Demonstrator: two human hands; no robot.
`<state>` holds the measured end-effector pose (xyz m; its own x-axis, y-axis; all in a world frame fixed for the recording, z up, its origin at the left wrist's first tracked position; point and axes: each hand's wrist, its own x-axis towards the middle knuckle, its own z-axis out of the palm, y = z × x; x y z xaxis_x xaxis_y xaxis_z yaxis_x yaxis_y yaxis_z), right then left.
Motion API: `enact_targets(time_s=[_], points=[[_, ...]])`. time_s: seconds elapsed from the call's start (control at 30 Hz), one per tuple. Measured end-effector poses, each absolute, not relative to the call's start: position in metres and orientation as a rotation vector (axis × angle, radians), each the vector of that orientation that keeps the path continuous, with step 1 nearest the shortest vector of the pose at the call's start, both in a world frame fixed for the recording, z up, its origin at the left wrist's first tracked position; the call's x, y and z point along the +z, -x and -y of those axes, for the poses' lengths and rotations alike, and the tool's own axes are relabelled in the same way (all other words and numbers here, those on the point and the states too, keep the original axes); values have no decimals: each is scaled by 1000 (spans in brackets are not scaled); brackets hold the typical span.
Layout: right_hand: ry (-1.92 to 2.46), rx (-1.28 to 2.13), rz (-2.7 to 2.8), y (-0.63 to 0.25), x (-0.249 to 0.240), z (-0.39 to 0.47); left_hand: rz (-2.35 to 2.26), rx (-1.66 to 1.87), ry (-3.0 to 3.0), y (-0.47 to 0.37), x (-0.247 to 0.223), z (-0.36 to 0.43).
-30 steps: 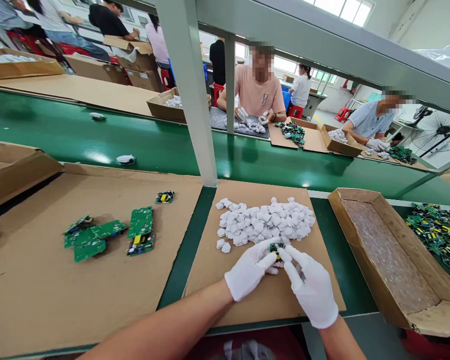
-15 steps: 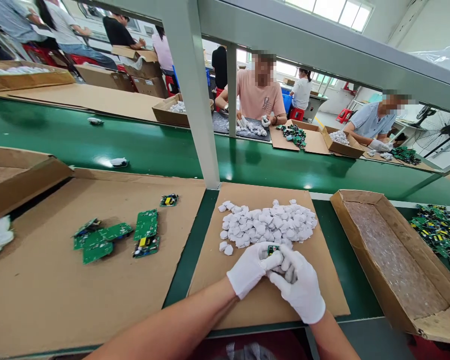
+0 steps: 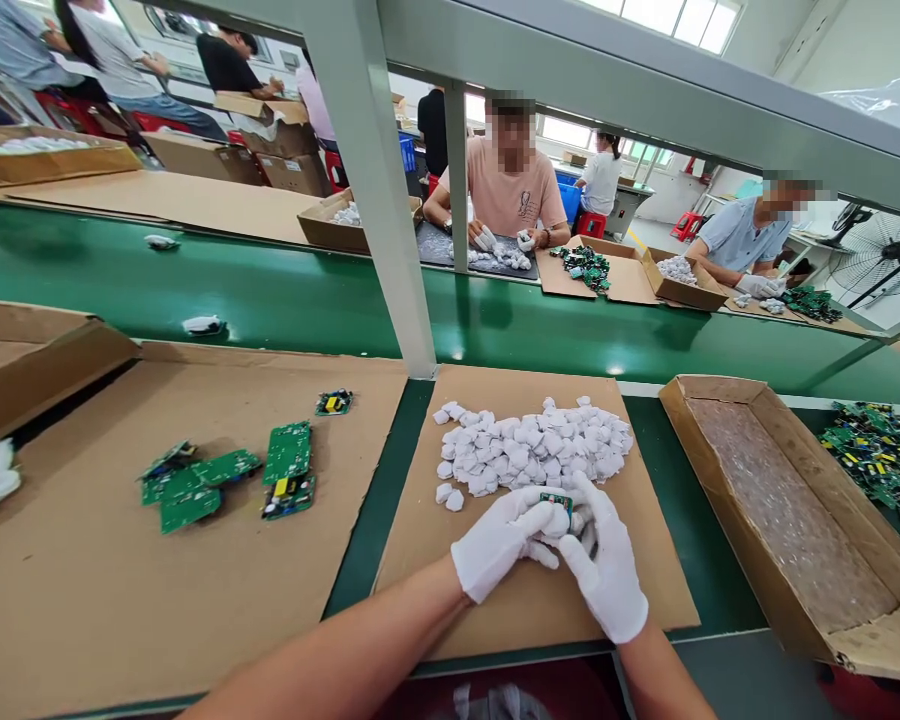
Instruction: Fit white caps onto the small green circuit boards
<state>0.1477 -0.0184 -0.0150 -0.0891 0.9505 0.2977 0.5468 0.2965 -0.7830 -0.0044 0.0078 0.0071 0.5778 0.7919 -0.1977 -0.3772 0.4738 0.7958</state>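
Both of my hands wear white gloves and meet over the cardboard sheet, just in front of a heap of small white pieces. My left hand grips a small green circuit board, whose upper edge shows between the gloves. Curled round the right side of the same board, my right hand has its fingers against it. The gloves hide the board's lower part. On the cardboard to the left lie several loose boards.
An open cardboard tray stands at the right, with a pile of circuit boards beyond it. A grey post rises ahead. White-wrapped items lie on the green belt. People sit across it.
The board between my hands has turned and shifted slightly right. My right fingers have moved up around it. The white-wrapped items on the belt have moved left.
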Motion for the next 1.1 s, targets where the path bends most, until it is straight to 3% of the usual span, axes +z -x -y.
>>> enact_targets(time_s=[0.43, 0.63, 1.1], points=[[1418, 668, 1740, -143, -16, 14, -702, 774, -875, 5, 4, -4], [1339, 846, 1701, -150, -14, 10, -602, 738, -794, 4, -2, -8], [1316, 803, 1740, -148, -15, 13, -556, 699, -770, 4, 11, -6]])
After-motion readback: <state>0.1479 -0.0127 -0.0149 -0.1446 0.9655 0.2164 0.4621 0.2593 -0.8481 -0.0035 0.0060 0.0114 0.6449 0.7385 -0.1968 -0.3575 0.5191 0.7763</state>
